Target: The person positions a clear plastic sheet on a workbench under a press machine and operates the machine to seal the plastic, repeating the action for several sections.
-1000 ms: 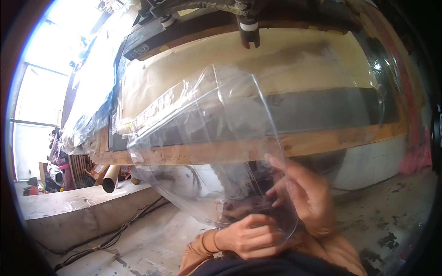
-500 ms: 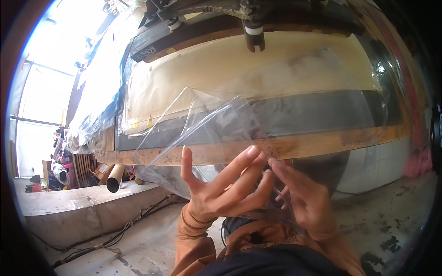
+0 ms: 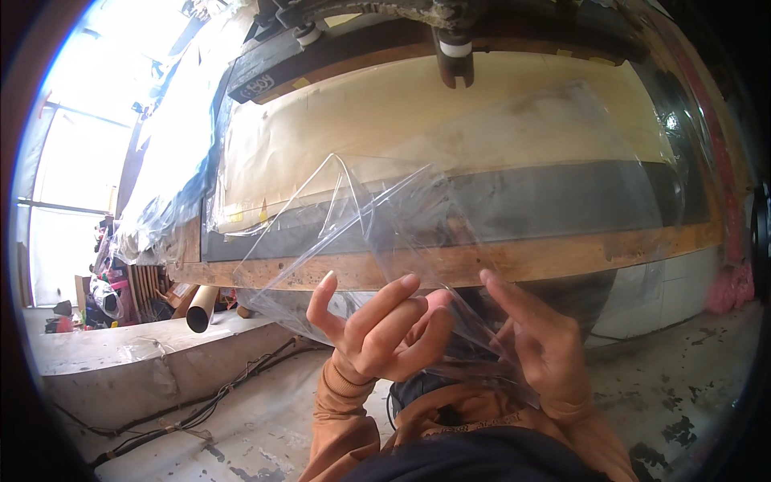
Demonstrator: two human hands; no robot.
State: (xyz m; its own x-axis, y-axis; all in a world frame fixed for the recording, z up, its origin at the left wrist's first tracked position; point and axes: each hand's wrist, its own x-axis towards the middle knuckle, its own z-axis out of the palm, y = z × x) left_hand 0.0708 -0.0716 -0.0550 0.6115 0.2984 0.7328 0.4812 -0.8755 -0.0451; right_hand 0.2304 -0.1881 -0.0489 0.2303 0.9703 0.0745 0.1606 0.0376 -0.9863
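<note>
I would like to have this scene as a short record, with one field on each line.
Left hand: at the clear plastic film, fingers partly curled, exact grip unclear
Right hand: at the film's right side, index finger extended, grip unclear
Film: transparent, creased, in front of the wooden edge
Left side: cardboard tube, open end facing the camera; dark cables along the pale ledge
Far right: pink material

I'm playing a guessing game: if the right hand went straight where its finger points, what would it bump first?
The right hand would probably meet the clear plastic first, with the wooden edge seemingly beyond it, though depth is hard to judge.
</note>
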